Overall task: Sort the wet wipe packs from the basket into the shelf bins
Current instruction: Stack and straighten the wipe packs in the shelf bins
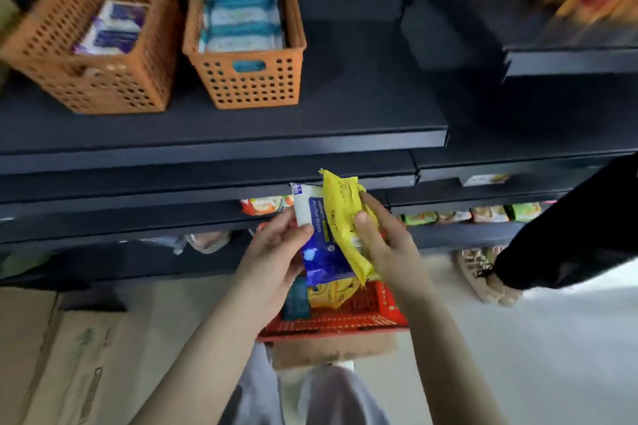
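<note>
We are in a shop: dark shelves (pixel 221 134) carry orange bins (pixel 247 41) of wipes, and snack packets (pixel 473 215) line lower rows.

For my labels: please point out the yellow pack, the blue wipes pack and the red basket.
yellow pack (pixel 342 197): head view, upper printed face.
blue wipes pack (pixel 324 262): head view, dark blue lower part.
red basket (pixel 362 316): head view, near wall.

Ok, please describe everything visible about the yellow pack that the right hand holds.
The yellow wipe pack is a soft, glossy plastic pouch with dark print, a barcode near its lower end and crimped end seals. It stands tilted above the red basket. The right hand grips its right edge, thumb in front; the pouch overlaps the blue alcohol wipes pack.
</note>
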